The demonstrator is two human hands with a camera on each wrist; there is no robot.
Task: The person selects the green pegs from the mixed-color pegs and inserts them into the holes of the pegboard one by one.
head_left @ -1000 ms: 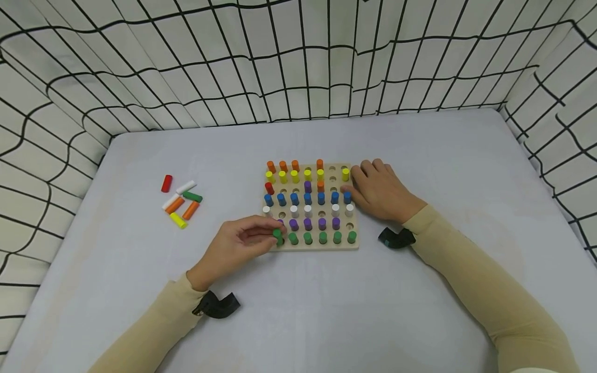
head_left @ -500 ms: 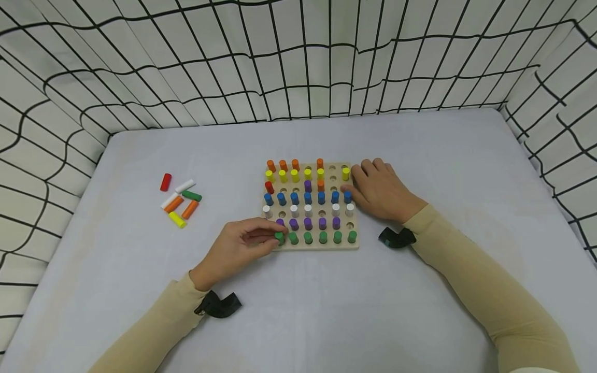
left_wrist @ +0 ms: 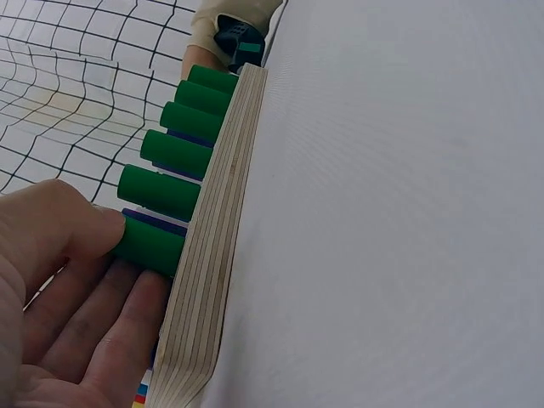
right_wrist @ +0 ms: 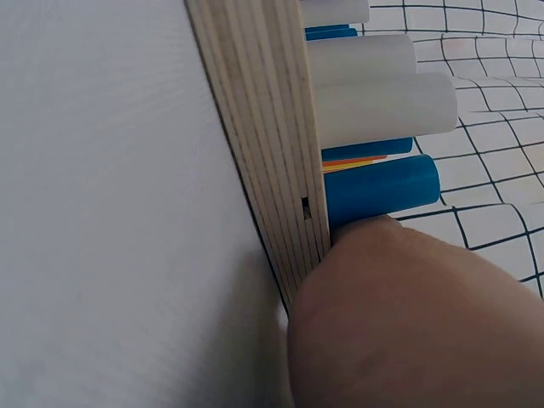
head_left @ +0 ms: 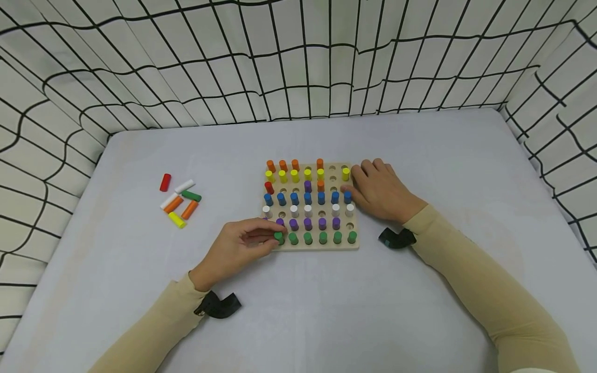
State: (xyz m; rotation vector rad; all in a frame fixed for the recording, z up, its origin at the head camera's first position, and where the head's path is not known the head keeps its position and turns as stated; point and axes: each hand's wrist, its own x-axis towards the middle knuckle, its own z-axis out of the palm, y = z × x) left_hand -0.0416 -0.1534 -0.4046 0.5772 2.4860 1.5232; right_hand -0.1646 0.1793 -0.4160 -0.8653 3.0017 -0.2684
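A wooden pegboard (head_left: 326,246) lies flat on the table, with rows of coloured pegs standing in its holes. At its near-left corner my left hand (head_left: 235,248) pinches a green peg (left_wrist: 151,246). In the left wrist view this peg stands in the board at the end of the green row, the thumb touching its top. My right hand (head_left: 382,191) rests against the board's right edge, its thumb near the end blue peg (right_wrist: 382,189). The right fingertips are out of sight in the right wrist view.
Left of the board lie several loose pegs, among them a red peg (head_left: 165,182), a green peg (head_left: 191,196) and a yellow peg (head_left: 176,219). White cloth covers the table (head_left: 298,311). Black-lined white walls (head_left: 317,67) rise behind it and at the sides.
The green peg in my left hand has gone from leaning and higher to upright and lower in the board's near-left hole. My right hand has stayed at the board's edge.
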